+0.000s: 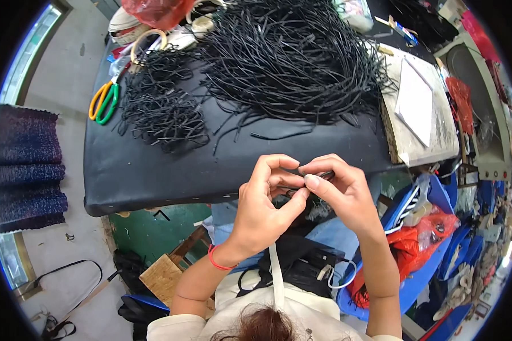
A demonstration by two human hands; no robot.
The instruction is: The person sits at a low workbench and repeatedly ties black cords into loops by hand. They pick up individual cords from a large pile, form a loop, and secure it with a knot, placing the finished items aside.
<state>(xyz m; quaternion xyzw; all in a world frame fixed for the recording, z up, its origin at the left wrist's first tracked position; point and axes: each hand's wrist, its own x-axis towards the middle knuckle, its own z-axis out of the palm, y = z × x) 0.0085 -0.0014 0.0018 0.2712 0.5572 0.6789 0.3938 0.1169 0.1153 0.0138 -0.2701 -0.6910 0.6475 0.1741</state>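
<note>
My left hand (264,207) and my right hand (341,190) meet just in front of the near edge of a black-covered table (142,170). Both pinch a short black cord (316,175) between thumbs and fingertips; most of it is hidden by the fingers. A red band circles my left wrist. On the table beyond lies a large heap of long black cords (290,57), and to its left a smaller pile of short knotted black cords (165,111).
Scissors with yellow and green handles (103,101) lie at the table's left edge. White paper sheets (415,102) lie at the right. A blue bin (421,250) with red bags stands to my right. A black bag (301,261) rests in my lap.
</note>
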